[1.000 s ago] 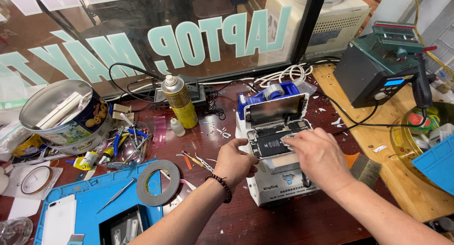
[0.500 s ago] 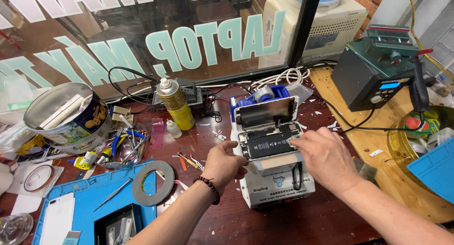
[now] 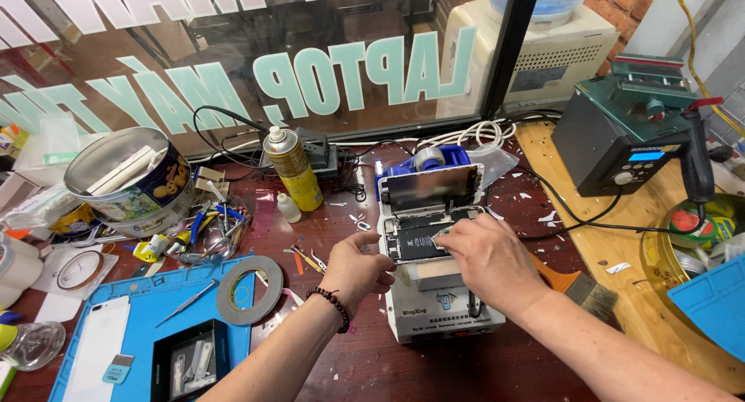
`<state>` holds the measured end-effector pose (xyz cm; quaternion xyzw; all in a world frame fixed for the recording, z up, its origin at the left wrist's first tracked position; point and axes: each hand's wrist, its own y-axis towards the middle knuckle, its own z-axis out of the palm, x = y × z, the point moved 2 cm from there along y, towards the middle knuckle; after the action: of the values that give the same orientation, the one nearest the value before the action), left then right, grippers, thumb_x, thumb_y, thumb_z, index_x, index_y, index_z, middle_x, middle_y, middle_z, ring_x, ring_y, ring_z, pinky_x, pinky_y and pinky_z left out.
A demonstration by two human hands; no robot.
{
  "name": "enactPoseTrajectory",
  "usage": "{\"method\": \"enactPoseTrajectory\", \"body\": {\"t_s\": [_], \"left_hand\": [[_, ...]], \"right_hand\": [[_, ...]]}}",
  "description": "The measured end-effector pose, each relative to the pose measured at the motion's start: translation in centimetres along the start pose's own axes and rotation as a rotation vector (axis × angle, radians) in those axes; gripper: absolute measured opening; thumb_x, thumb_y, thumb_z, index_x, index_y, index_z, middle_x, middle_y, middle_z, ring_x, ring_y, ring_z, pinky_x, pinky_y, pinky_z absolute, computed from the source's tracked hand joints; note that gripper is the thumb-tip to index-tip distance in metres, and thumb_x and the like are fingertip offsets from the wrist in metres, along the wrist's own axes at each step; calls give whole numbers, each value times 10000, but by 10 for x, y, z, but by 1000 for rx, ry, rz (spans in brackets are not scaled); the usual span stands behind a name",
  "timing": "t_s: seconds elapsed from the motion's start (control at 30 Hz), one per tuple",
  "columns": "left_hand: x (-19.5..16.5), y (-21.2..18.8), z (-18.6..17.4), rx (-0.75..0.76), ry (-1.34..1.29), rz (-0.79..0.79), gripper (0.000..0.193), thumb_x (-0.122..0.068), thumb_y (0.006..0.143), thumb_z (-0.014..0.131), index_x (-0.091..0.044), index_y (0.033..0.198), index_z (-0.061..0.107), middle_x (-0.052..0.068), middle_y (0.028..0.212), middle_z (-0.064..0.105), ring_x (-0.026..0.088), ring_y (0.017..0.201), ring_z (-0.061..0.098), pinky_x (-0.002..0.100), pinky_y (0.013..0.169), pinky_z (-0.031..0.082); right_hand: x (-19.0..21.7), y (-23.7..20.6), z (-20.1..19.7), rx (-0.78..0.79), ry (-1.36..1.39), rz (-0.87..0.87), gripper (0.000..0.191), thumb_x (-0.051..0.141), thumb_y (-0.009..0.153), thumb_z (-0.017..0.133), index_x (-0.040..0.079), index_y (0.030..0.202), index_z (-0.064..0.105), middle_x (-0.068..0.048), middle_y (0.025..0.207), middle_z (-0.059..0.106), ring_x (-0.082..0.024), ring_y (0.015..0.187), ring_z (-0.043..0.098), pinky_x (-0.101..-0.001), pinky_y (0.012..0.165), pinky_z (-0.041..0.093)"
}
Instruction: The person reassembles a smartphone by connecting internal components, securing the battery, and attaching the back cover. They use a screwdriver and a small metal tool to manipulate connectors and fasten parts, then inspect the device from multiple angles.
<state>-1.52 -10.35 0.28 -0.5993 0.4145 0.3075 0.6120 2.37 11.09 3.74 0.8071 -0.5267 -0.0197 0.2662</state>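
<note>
An opened smartphone (image 3: 423,233) lies on a white heating machine (image 3: 434,305), its screen panel (image 3: 431,188) tilted up at the back. My right hand (image 3: 485,264) rests over the phone's right side, fingertips pinching a small silvery piece on the exposed insides. My left hand (image 3: 358,268), with a bead bracelet at the wrist, steadies the phone's left edge with curled fingers.
A yellow spray can (image 3: 292,169) and a round cookie tin (image 3: 132,181) stand at the left. A blue mat (image 3: 147,324) carries a tape roll (image 3: 248,289), a white phone (image 3: 97,348) and a parts box. A soldering station (image 3: 628,134) stands right, a brush (image 3: 578,285) beside the machine.
Both hands have shifted slightly over the phone; the right hand's fingertips moved onto the insides. The camera moved closer and lower.
</note>
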Motion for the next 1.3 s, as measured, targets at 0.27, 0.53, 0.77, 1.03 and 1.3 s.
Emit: {"method": "enactPoseTrajectory", "body": {"t_s": [0.27, 0.53, 0.77, 1.03, 1.3], "left_hand": [[1, -1, 6, -24, 10, 15, 577, 42, 819, 665, 5, 1388, 581, 144, 897, 741, 180, 642, 685, 312, 552, 590], [9, 5, 7, -81, 13, 1, 544, -35, 851, 706, -7, 1377, 566, 127, 903, 713, 170, 655, 685, 312, 549, 580], [-14, 48, -1, -172, -139, 84, 322, -241, 959, 589, -32, 1192, 665, 36, 962, 661, 137, 794, 619, 333, 674, 557], [-38, 56, 8, 36, -295, -146, 396, -446, 1025, 432, -92, 1044, 608, 40, 998, 684, 194, 929, 642, 424, 837, 525], [-44, 54, 7, 136, -284, -141, 429, -448, 1037, 418, -81, 1113, 625, 79, 1057, 676, 229, 970, 635, 458, 910, 535]], "right_hand": [[-76, -33, -45, -187, 14, 384, 164, 157, 931, 665, 122, 1034, 788, -99, 979, 720, -293, 950, 671, -405, 843, 528], [-125, -66, -11, 191, 23, 662, 260, 341, 889, 756, 152, 1056, 821, -81, 1086, 771, -277, 941, 738, -391, 857, 564], [-128, 22, -28, -47, 307, 435, 400, 237, 883, 710, 145, 1272, 703, -98, 1065, 778, -223, 922, 760, -349, 839, 575], [-93, 70, -36, 21, 217, 256, 253, 217, 901, 713, 156, 1139, 771, -113, 1002, 779, -278, 891, 745, -369, 795, 561], [-85, 72, -37, -18, 204, 288, 182, 216, 892, 720, 128, 1042, 775, -104, 939, 776, -273, 839, 748, -366, 762, 563]]}}
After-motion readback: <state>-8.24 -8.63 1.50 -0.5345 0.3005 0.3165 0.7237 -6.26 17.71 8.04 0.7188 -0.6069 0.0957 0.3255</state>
